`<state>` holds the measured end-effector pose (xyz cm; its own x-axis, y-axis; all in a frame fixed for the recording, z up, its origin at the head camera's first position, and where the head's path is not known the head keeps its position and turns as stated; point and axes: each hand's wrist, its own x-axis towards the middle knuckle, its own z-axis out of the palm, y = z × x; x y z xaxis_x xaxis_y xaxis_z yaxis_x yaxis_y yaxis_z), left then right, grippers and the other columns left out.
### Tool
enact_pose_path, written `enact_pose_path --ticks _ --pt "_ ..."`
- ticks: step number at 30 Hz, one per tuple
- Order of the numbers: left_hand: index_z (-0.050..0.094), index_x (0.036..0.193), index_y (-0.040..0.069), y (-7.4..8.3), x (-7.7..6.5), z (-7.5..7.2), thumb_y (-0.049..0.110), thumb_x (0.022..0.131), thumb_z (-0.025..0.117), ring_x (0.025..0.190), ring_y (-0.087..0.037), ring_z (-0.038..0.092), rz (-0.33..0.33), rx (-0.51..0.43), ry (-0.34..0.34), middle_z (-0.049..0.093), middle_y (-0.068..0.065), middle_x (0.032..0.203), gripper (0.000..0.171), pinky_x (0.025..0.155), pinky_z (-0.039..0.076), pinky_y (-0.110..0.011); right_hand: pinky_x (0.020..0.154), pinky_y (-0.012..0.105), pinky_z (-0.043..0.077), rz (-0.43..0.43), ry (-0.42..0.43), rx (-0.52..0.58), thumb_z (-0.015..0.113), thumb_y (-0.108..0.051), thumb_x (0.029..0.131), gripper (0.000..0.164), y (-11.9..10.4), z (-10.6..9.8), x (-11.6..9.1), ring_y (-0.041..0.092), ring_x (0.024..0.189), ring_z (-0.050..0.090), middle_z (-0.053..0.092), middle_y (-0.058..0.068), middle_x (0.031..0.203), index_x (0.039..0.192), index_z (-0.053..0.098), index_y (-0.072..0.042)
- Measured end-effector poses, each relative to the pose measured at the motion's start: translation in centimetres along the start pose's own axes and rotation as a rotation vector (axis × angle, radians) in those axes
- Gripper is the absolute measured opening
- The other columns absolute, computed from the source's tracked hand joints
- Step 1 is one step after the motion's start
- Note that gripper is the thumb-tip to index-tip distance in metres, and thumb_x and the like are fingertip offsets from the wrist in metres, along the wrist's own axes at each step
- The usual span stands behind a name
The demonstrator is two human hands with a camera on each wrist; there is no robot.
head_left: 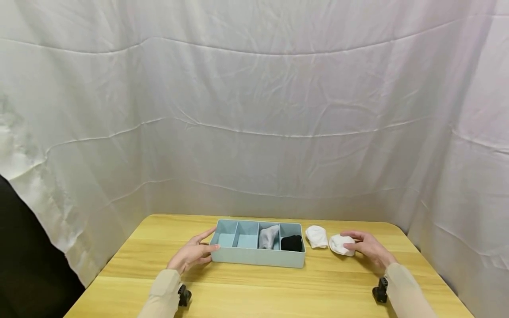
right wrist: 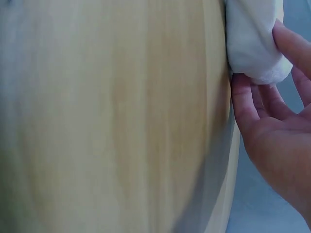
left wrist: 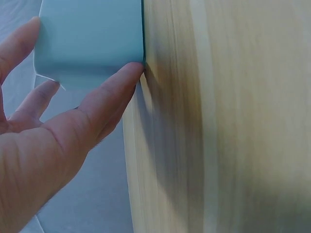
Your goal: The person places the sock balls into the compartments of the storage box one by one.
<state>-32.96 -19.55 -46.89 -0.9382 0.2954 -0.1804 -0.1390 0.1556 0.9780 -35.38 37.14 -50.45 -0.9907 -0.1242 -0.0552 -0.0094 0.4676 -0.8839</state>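
Note:
A pale blue box with several compartments stands on the table. My left hand grips its left end, fingers spread about the corners. In the left wrist view the box's side lies between the fingertips. A grey sock sits in the third compartment from the left, and a black sock in the rightmost one. Right of the box, my right hand holds a bundled white sock between thumb and fingers. In the right wrist view that sock touches the fingertips. Another white sock lies between it and the box.
The wooden table has rounded far corners. Pale curtains hang behind it and at both sides. Something dark shows at the far left, beyond the curtain. Small black devices are strapped at both wrists.

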Motion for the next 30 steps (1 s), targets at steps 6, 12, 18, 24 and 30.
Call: enact_pose_path --ticks 6,12,18,24,30 --pt "0.025 0.157 0.023 0.2 0.1 -0.1 0.02 0.091 0.071 0.135 -0.046 0.041 0.012 0.005 0.0 0.022 -0.034 0.154 0.081 0.106 0.041 -0.06 0.08 0.022 0.051 0.034 0.031 0.043 0.072 -0.021 0.09 0.051 0.2 -0.2 0.1 0.012 0.1 0.054 0.057 0.018 0.134 0.132 0.057 0.003" --pt "0.025 0.157 0.023 0.3 0.1 -0.1 0.021 0.09 0.072 0.135 -0.047 0.041 0.008 0.011 -0.001 0.022 -0.034 0.154 0.082 0.106 0.041 -0.06 0.077 0.024 0.052 0.034 0.073 0.042 0.073 -0.024 0.089 0.052 0.1 0.0 0.1 0.013 0.097 0.055 0.059 0.016 0.129 0.132 0.058 0.002" --pt "0.025 0.157 0.022 0.1 0.0 0.1 0.022 0.089 0.073 0.134 -0.046 0.043 0.004 0.013 0.003 0.027 -0.035 0.152 0.083 0.105 0.042 -0.059 0.08 0.023 0.053 0.01 0.078 0.078 0.073 -0.023 0.089 0.054 -0.1 0.0 0.0 0.008 0.096 0.057 0.061 0.012 0.127 0.133 0.057 0.002" --pt "0.025 0.157 0.024 0.0 0.2 0.0 0.021 0.09 0.072 0.139 -0.047 0.035 0.002 -0.003 -0.005 0.022 -0.03 0.156 0.082 0.107 0.04 -0.06 0.084 0.024 0.054 -0.025 0.07 0.06 0.073 -0.029 0.089 0.057 -0.7 -0.1 -0.1 0.006 0.099 0.058 0.058 0.014 0.133 0.136 0.055 -0.001" --pt "0.026 0.157 0.023 0.0 0.1 0.1 0.019 0.09 0.072 0.141 -0.049 0.03 -0.003 -0.004 0.009 0.015 -0.027 0.159 0.081 0.107 0.04 -0.06 0.085 0.024 0.053 -0.085 0.055 0.033 0.072 -0.03 0.09 0.055 -2.4 0.5 -0.3 0.004 0.102 0.057 0.056 0.02 0.136 0.135 0.057 -0.001"
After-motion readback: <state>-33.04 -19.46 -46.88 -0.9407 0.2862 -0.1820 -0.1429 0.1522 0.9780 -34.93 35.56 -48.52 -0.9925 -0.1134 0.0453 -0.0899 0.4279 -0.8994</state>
